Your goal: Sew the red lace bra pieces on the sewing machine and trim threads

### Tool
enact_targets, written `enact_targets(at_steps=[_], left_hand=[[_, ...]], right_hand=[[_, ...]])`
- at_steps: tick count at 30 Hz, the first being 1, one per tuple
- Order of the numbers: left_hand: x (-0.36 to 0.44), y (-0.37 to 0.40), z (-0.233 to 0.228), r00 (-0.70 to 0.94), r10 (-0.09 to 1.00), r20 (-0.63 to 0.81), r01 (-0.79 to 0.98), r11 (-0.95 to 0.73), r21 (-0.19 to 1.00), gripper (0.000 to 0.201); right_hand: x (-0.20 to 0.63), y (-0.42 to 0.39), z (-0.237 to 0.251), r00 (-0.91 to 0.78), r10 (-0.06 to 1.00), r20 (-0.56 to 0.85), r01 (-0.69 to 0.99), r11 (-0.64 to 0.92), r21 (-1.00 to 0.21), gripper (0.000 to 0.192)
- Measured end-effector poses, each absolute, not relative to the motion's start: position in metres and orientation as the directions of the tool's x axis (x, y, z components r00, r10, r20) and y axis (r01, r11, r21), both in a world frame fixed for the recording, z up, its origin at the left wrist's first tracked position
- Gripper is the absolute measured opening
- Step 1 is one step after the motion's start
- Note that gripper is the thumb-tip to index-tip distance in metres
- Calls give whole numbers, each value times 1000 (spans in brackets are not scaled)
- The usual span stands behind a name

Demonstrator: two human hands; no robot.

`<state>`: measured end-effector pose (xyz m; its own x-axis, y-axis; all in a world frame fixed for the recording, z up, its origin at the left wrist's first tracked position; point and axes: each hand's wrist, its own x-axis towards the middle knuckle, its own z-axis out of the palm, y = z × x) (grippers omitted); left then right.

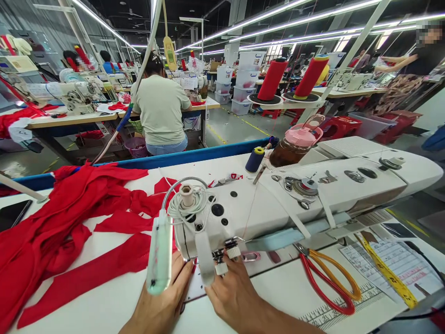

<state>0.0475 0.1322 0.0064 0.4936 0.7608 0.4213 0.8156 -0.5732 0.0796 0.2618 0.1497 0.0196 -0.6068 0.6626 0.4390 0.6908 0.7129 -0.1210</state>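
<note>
1. The left hand [163, 304] lies on the white table [114, 306] under the head of the sewing machine [278, 204], its fingers reaching in beside the needle area; whether it grips anything cannot be told, since the lamp [160, 255] hides the fingertips.
2. The right hand [236, 292] rests just right of it, fingers up against the presser foot [222, 262]; its grip cannot be told either.
3. A small bit of red cloth [193, 268] shows between the two hands at the needle, mostly hidden.
4. Red-and-orange-handled scissors [330, 278] lie on the table to the right of the right hand, near a yellow measuring tape [385, 271] and printed sheets [399, 262].
5. A heap of red cloth strips [62, 227] spreads over the table's left side.
6. Behind the machine stand a dark thread spool [255, 159] and a pink-lidded bottle [295, 144].
7. Farther off, a person in a pale shirt [160, 111] sits at another table.
</note>
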Motion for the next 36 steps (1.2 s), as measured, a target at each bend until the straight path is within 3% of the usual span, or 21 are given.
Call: enact_targets(at_steps=[3,8,16,25,36], left_hand=[[48,132,10,500,744,443,810,-583,65,56],[47,133,19,523,692,497,775,-629,59,43],[45,134,13,564,622,543,781,-616,-105,44],[51,141,24,466,740,486,807,-581,110,33],[37,122,30,530,744,406,815,-580,-1,33]], right_hand=[[261,148,17,-590,669,453,705,700,-116,20],[260,148,18,-552,669,497,717,685,-126,21],[258,149,19,-511,653,559,726,676,-126,19],[257,150,20,-490,644,588,725,675,-135,16],[255,164,23,-441,609,659,670,712,-210,30]])
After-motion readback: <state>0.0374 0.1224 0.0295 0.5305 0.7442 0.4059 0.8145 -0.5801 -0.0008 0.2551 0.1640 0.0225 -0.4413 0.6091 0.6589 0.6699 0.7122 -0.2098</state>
